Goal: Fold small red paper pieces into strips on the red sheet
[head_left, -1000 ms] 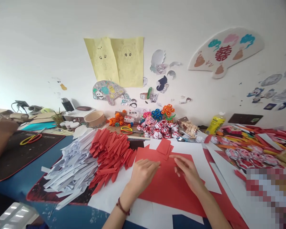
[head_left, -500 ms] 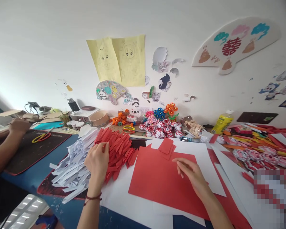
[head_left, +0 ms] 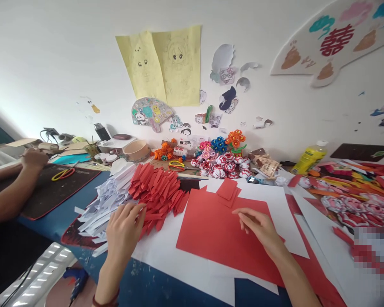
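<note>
My left hand (head_left: 124, 232) hovers in front of the paper piles, its fingers loosely bent with the thumb apart and nothing visible in it. Behind it lies a heap of folded red paper pieces (head_left: 156, 192), and left of that a heap of folded white paper strips (head_left: 110, 204). Over a large red sheet (head_left: 211, 230) my right hand (head_left: 257, 228) is held with fingers stretched and slightly curved, holding nothing that I can see. A few small red paper rectangles (head_left: 228, 190) rest on the sheet's far edge. White sheets (head_left: 192, 273) lie underneath.
At the left, another person's hand (head_left: 35, 158) is over a dark mat (head_left: 41, 192) with yellow-and-red scissors (head_left: 63, 174). Paper flowers (head_left: 224, 164) and a yellow bottle (head_left: 310, 157) stand along the wall. A blue glue gun (head_left: 78, 281) is at lower left.
My left hand has moved down and toward me, away from the red heap, and its fingers have loosened. My right hand stays over the red sheet. The view has shifted slightly.
</note>
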### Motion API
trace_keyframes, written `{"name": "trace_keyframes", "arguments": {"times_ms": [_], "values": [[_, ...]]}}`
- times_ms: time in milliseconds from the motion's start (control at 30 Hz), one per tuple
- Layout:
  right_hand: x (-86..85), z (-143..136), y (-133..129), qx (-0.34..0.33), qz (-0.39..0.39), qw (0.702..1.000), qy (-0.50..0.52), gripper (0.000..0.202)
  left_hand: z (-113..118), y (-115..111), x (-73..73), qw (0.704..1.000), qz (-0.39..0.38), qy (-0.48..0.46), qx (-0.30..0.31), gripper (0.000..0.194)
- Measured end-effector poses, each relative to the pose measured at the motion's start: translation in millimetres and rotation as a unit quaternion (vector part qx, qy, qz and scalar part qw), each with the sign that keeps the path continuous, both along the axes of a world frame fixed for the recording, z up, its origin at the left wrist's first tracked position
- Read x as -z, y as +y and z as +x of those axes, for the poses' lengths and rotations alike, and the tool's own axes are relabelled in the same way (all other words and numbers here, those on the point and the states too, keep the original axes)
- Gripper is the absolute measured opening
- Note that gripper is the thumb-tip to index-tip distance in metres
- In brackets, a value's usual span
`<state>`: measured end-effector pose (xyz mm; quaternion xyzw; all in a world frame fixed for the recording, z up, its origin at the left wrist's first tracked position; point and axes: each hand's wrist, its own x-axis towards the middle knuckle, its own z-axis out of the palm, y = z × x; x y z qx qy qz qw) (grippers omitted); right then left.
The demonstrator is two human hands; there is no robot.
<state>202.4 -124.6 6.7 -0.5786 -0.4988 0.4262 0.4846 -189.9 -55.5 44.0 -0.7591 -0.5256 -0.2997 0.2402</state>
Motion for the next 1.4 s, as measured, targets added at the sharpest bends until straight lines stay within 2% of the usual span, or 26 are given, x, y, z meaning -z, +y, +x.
{"name": "trace_keyframes", "arguments": {"times_ms": [133,367,600,800,967,1067,1133,1200,1300,1400], "values": [[-0.7,-1,0,-0.002,-0.010,1.000,-0.015,0.041,-10,-5,6.1,0.989,-0.036,0.120,0.077,0.014],[0.0,-1,2,-0.008,-0.015,0.999,-0.027,0.042,1,-4,4.5,0.973,-0.061,0.207,0.078,0.018],[2.9,0,3,-0.014,-0.018,0.999,-0.032,0.042,15,-6,-0.8,0.963,-0.082,0.249,0.059,0.019],[0.9,-1,4,-0.027,-0.020,0.999,-0.037,0.041,11,-4,0.0,0.961,-0.058,0.262,0.069,0.018],[1.9,-3,4,-0.039,-0.003,0.999,-0.038,0.041,11,-21,-15.8,0.967,-0.023,0.229,0.104,0.023],[-1.0,-23,8,-0.071,0.019,0.997,-0.008,0.041,28,-38,-28.9,0.974,0.004,0.141,0.180,0.023],[-7.5,-48,14,-0.134,0.022,0.989,0.063,0.043,46,-46,-34.0,0.963,-0.009,0.081,0.257,0.022],[-16.9,-75,22,-0.219,0.000,0.961,0.171,0.048,66,-48,-34.4,0.946,-0.014,0.046,0.321,0.023],[-30.9,-105,37,-0.316,-0.040,0.913,0.254,0.050,89,-43,-26.9,0.937,0.002,0.016,0.349,0.020],[-34.9,-114,50,-0.308,-0.017,0.920,0.241,0.043,98,-36,-14.7,0.943,-0.017,0.027,0.330,0.022]]}}
